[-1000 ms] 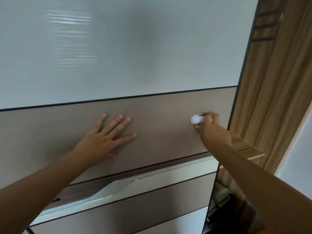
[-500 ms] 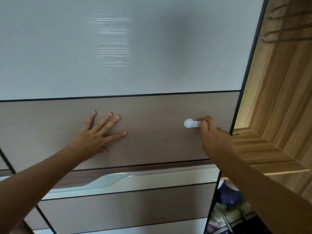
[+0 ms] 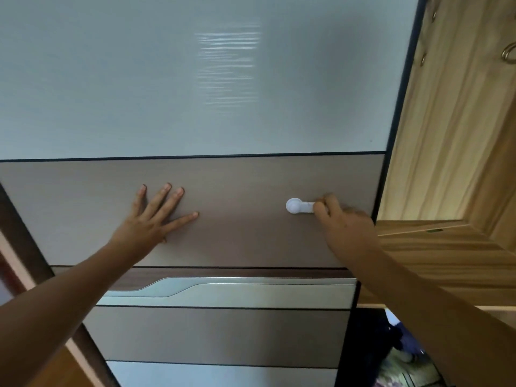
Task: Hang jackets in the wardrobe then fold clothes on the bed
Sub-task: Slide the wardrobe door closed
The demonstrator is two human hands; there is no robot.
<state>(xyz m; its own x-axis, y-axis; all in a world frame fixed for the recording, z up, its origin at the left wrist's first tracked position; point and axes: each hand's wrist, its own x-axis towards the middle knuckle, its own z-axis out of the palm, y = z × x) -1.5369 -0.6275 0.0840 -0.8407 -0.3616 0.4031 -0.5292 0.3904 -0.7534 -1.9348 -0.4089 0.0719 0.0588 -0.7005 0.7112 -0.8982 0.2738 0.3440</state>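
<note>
A sliding wardrobe door point(image 3: 240, 233) fills the view, with a pale glossy panel above and a taupe band across the middle. My left hand point(image 3: 152, 219) presses flat on the taupe band, fingers spread and straight. My right hand point(image 3: 339, 219) grips a small white handle point(image 3: 296, 205) fixed near the door's right edge. To the right of the door the wardrobe interior point(image 3: 452, 135) shows, light wood, with a shelf point(image 3: 435, 247). No jackets are in view.
A silver recessed pull point(image 3: 223, 289) runs across the door below my hands. Metal hooks point(image 3: 509, 53) hang at the top right inside the wardrobe. Dark clothing point(image 3: 402, 339) lies low in the opening under the shelf. A brown frame strip point(image 3: 25, 241) runs along the left.
The door has slid left under both hands, and the opening on the right has widened, showing more of the wooden interior and shelf. Both hands keep their hold on the door.
</note>
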